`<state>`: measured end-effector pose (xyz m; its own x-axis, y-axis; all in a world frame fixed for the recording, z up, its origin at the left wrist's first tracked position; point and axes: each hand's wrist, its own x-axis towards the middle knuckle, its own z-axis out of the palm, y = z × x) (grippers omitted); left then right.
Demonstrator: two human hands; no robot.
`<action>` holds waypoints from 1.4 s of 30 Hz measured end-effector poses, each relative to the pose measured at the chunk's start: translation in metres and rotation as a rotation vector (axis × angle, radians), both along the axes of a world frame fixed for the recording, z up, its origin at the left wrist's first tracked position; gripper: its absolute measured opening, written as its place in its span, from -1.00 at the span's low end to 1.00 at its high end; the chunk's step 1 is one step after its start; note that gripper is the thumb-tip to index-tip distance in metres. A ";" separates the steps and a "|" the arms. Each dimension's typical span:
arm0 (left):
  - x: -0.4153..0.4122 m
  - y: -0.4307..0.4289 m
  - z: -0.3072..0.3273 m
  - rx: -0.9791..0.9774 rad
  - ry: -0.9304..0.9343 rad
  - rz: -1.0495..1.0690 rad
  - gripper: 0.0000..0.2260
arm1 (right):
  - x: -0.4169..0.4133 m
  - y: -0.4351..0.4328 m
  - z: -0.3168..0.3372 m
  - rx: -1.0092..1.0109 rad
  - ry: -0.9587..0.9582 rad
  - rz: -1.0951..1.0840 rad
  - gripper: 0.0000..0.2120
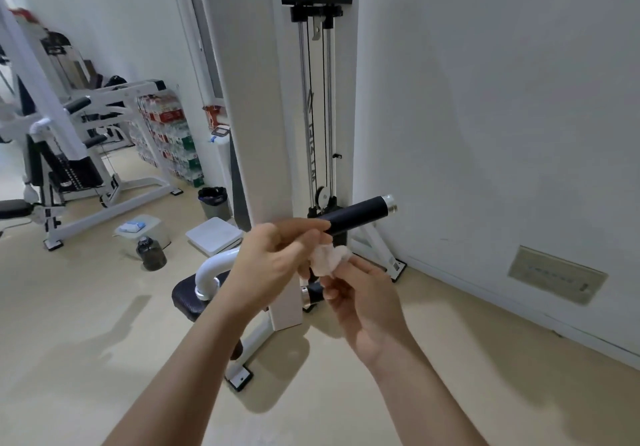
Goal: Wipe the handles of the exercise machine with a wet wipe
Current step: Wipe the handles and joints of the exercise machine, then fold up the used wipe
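A beige floor (pixel 86 359) runs wide and bare at near left, and a white wall (pixel 485 99) closes the right. The white machine (pixel 256 99) stands in the middle, its black handle (pixel 360 215) jutting right. The left hand (pixel 273 262) curls round the handle's near end. The right hand (pixel 363 301) pinches the crumpled wipe (pixel 329 258) just below it. A bottle (pixel 151 253) and bin (pixel 214 201) sit far left.

white walls (pixel 485 81), beige floor (pixel 86 307)
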<state>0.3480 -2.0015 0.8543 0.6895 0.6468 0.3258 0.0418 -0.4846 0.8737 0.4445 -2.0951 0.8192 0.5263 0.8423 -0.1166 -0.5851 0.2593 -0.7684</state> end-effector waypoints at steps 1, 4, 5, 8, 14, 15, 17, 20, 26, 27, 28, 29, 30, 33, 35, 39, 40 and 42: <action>-0.005 -0.004 -0.001 -0.023 0.006 -0.032 -0.86 | 0.000 -0.005 0.001 0.020 0.019 0.013 -0.80; -0.029 -0.015 -0.009 0.029 0.021 -0.052 -0.72 | -0.022 -0.011 0.007 0.016 -0.070 -0.033 -0.72; -0.039 -0.016 -0.011 0.075 -0.008 -0.018 -0.73 | -0.034 -0.012 0.008 -0.011 -0.135 -0.083 -0.70; -0.085 -0.013 -0.015 0.252 -0.069 0.056 -0.89 | -0.081 -0.011 0.010 -0.089 -0.398 -0.244 -0.73; -0.209 0.005 -0.026 -0.066 -0.165 0.028 -0.91 | -0.196 0.013 0.008 -0.057 -0.615 -0.255 -0.78; -0.228 0.010 -0.028 -0.092 -0.154 0.041 -0.92 | -0.213 0.022 0.006 -0.062 -0.645 -0.229 -0.78; -0.265 0.023 -0.036 -0.087 -0.073 0.074 -0.90 | -0.246 0.042 0.002 -0.079 -0.715 -0.178 -0.76; -0.316 0.038 -0.045 -0.143 -0.017 0.105 -0.79 | -0.291 0.072 -0.001 -0.069 -0.831 -0.107 -0.79; -0.390 0.087 -0.055 -0.591 -0.389 0.221 -0.87 | -0.354 0.137 -0.009 -0.090 -0.984 0.071 -0.82; -0.399 0.096 -0.057 -0.622 -0.432 0.231 -0.89 | -0.361 0.149 -0.010 -0.093 -0.984 0.109 -0.82; -0.407 0.106 -0.061 -0.639 -0.455 0.249 -0.89 | -0.367 0.163 -0.012 -0.090 -0.982 0.164 -0.85; -0.415 0.117 -0.063 -0.644 -0.457 0.276 -0.88 | -0.372 0.177 -0.014 -0.082 -0.977 0.241 -0.90; -0.422 0.130 -0.066 -0.639 -0.446 0.324 -0.87 | -0.378 0.192 -0.016 -0.074 -0.967 0.326 -0.91; -0.439 0.175 -0.079 -0.542 -0.357 0.485 -0.89 | -0.396 0.242 -0.028 -0.067 -0.892 0.531 -0.89; -0.447 0.212 -0.090 -0.450 -0.272 0.566 -0.85 | -0.407 0.281 -0.039 -0.079 -0.809 0.531 -0.87; -0.466 0.294 -0.111 -0.217 -0.065 0.583 -0.69 | -0.424 0.372 -0.063 -0.178 -0.584 0.494 -0.85; -0.471 0.316 -0.115 -0.175 -0.016 0.546 -0.67 | -0.428 0.395 -0.066 -0.198 -0.543 0.504 -0.86; -0.482 0.358 -0.118 -0.115 0.059 0.516 -0.68 | -0.437 0.441 -0.070 -0.226 -0.479 0.530 -0.90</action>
